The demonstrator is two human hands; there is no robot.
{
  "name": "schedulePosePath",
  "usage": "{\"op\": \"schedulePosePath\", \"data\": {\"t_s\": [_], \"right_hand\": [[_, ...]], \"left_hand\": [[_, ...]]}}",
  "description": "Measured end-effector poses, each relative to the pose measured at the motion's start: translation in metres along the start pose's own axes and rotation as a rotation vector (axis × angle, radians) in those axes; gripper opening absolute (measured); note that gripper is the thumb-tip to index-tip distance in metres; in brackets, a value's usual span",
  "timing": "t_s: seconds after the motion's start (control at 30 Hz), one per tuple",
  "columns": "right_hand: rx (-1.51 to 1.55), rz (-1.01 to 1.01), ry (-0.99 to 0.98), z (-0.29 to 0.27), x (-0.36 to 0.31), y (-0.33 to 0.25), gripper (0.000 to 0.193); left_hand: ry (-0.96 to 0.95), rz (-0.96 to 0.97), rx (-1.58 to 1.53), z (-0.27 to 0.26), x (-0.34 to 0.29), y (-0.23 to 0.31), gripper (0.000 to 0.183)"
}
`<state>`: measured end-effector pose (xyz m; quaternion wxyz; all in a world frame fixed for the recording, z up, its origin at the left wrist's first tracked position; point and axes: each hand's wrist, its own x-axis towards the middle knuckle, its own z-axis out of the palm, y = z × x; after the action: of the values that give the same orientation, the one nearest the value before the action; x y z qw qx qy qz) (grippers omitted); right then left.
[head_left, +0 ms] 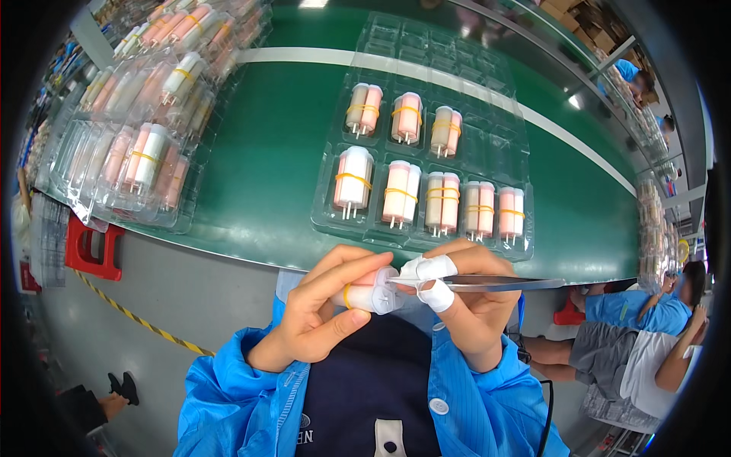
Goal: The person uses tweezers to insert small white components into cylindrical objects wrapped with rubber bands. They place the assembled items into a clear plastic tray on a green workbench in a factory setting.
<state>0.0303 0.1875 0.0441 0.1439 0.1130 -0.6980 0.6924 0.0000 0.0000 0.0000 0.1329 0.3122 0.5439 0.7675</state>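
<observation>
In front of my chest, my left hand (324, 305) is wrapped round a bundle of pink and white tubes (356, 295) with a yellow rubber band about it. The bundle lies on its side, its whitish round end (387, 292) facing right. Metal tweezers (487, 283) are gripped in my right hand (476, 297), whose thumb and forefinger have white wraps on their tips. The tweezers' points reach the bundle's end; whether they pinch anything there is too small to tell. Just beyond my hands, a clear plastic tray (346, 226) holds several similar banded bundles (441, 202) with thin prongs.
The tray rests on a green table (266, 152) with a white stripe. Stacked clear trays of bundles (129, 164) stand at the left. A red stool (93, 247) is below the table's left edge. Co-workers in blue (636, 311) sit at the right.
</observation>
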Motion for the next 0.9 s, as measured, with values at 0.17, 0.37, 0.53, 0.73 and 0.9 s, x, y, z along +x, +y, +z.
{"op": "schedulePosePath", "data": {"t_s": [0.17,0.37,0.53,0.73,0.9], "right_hand": [[-0.002,0.005,-0.002,0.004,0.001,0.000,0.014],[0.068,0.065,0.047,0.008,0.000,-0.002,0.012],[-0.007,0.043,-0.055,0.003,0.006,-0.006,0.009],[-0.127,0.030,-0.128,-0.002,0.014,-0.009,0.007],[0.330,0.043,0.072,0.006,0.006,0.000,0.013]], "left_hand": [[0.006,0.000,0.048,-0.003,0.000,0.002,0.051],[-0.019,0.038,0.141,-0.005,0.002,0.002,0.050],[-0.078,0.068,0.255,-0.010,0.001,0.001,0.050],[-0.063,0.030,0.186,-0.009,0.004,0.001,0.051],[0.051,-0.087,-0.197,-0.006,0.003,-0.003,0.058]]}}
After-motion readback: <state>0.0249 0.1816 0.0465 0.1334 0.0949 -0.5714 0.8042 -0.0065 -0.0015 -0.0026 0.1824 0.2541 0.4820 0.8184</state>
